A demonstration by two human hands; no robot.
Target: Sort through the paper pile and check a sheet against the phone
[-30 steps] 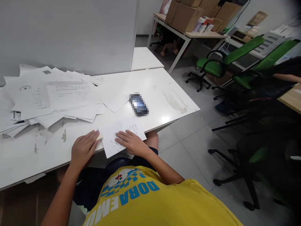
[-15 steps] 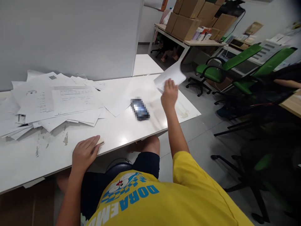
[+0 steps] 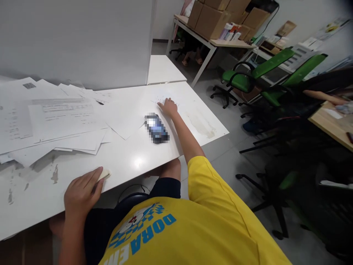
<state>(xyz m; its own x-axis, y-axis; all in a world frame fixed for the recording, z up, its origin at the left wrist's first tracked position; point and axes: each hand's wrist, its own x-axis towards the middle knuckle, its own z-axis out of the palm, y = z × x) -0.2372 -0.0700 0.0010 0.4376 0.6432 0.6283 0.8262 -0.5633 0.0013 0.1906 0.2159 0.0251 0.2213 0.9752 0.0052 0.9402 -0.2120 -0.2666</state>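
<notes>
Right hand (image 3: 168, 107) stretched out to the upper middle of the frame, palm down on a small sheet of paper (image 3: 160, 100) lying flat on the white table (image 3: 193, 110), just above the phone (image 3: 156, 128). Fingers spread and pressed flat on the sheet, not pinching it. Only a faint patch of print visible past the fingertips; most of the sheet lost in glare against the white top.

Judged light, thin and limp: likely to slide freely on the smooth tabletop, to bend under its own weight if lifted by one corner, and to crease if squeezed. Best taken at a free edge or corner, thumb beneath and fingers above, or dragged flat to the table edge first. Not fragile, though easily torn or crumpled.

Orientation hard to read: edges barely distinguishable, long axis seemingly running from left to right and slightly upward in the frame, roughly along the table's far edge, but impossible to say with certainty.

Left hand (image 3: 79, 192) at lower left of the frame, resting at the near table edge, fingers lightly curled over a small pale eraser-like block (image 3: 104, 174), tips touching it rather than clamping.

Loose pile of printed papers (image 3: 49, 117) spread across the left of the frame, well apart from the sheet. Green chairs (image 3: 248, 75) at upper right, beyond the table.
</notes>
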